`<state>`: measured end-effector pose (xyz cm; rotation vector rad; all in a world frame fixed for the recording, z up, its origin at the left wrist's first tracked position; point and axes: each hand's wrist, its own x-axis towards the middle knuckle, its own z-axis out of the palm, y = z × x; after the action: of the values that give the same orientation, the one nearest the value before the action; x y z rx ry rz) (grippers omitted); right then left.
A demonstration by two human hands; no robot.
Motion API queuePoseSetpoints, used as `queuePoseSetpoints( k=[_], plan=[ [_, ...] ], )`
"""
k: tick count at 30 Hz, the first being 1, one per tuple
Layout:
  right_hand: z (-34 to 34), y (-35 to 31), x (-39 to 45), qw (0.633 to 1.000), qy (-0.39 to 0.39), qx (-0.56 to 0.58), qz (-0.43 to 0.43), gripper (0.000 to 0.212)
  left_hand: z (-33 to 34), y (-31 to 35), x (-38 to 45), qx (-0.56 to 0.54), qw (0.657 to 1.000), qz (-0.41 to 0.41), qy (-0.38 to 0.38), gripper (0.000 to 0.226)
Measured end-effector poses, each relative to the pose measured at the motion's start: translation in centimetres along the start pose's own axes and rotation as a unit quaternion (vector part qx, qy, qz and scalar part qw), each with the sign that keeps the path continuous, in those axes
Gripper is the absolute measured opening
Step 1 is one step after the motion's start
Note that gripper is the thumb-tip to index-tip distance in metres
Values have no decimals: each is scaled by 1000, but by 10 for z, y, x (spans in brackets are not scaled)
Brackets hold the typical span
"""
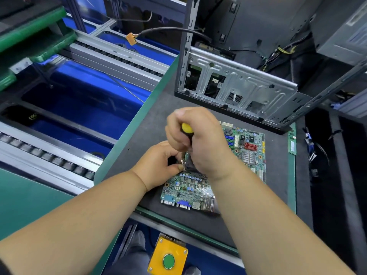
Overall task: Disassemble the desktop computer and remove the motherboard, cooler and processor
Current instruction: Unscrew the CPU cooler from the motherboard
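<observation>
The green motherboard point(248, 153) lies flat on the dark mat point(151, 124), out of the case. My right hand point(200, 143) grips a screwdriver point(187, 130) with a yellow and black handle, held upright over the board's left middle. My left hand point(158, 165) curls beside the tip, fingertips pinching at a black part point(189, 165) of the cooler, mostly hidden under my hands. The processor is not visible. The emptied computer case point(244, 86) stands open behind the board.
A loose cable with an orange connector point(131, 39) hangs out of the case at the left. A green memory stick point(292, 143) lies at the mat's right edge. Roller conveyor and blue bins point(83, 104) run along the left. A yellow box with a green button point(168, 260) sits below the bench.
</observation>
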<state>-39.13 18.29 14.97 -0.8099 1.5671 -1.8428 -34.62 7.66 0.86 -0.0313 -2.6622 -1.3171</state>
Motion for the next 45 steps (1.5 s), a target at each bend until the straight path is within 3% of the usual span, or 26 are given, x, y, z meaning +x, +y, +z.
queuePoseSetpoints(
  k=[3,5,11,15,17,19,21,23,25,27,30,33,36,38,40,42,45],
  plan=[
    [-8,-6,7,997,-61,5,45,22,-1,-1,2,2,1000,-1,-6,18],
    [-9,-3,5,997,-52,8,57,10,-1,-2,2,-4,1000,1,-6,15],
    [-1,12,-18,985,170,-3,-28,19,-1,-3,5,-20,999,-2,-25,8],
    [17,22,-24,967,238,-36,-87,29,-2,0,4,-25,1000,5,-2,39],
    [18,22,-19,969,207,-69,-114,36,-2,2,4,-2,1000,2,-7,27],
    [15,13,-8,990,112,-56,-66,40,-1,1,3,33,999,24,-2,5],
    [10,3,6,999,13,-32,16,41,-1,1,2,40,999,24,1,6],
    [8,1,11,998,-44,-30,39,31,-2,1,1,40,999,6,8,10],
    [3,3,9,999,-19,-6,43,21,-1,0,1,34,999,-1,8,14],
    [-4,5,1,997,53,36,30,13,-1,-1,2,7,1000,0,-1,19],
    [-13,9,-13,988,150,34,12,24,-2,-2,4,-7,1000,16,-4,26],
    [-3,16,-21,979,200,19,-25,21,-2,-3,4,-10,1000,18,-11,18],
    [14,25,-27,964,238,-6,-117,33,0,-5,3,-3,1000,14,-15,15],
    [14,25,-24,969,202,-27,-138,35,-1,-3,1,3,1000,9,2,26],
    [9,15,-11,990,119,-17,-78,36,-4,-2,1,-1,1000,7,11,39],
    [5,6,0,999,49,6,-11,36,-5,-5,0,-12,1000,-2,4,29],
    [0,4,1,1000,1,-11,4,32,-4,-7,0,-2,1000,-14,0,12]
  ],
)
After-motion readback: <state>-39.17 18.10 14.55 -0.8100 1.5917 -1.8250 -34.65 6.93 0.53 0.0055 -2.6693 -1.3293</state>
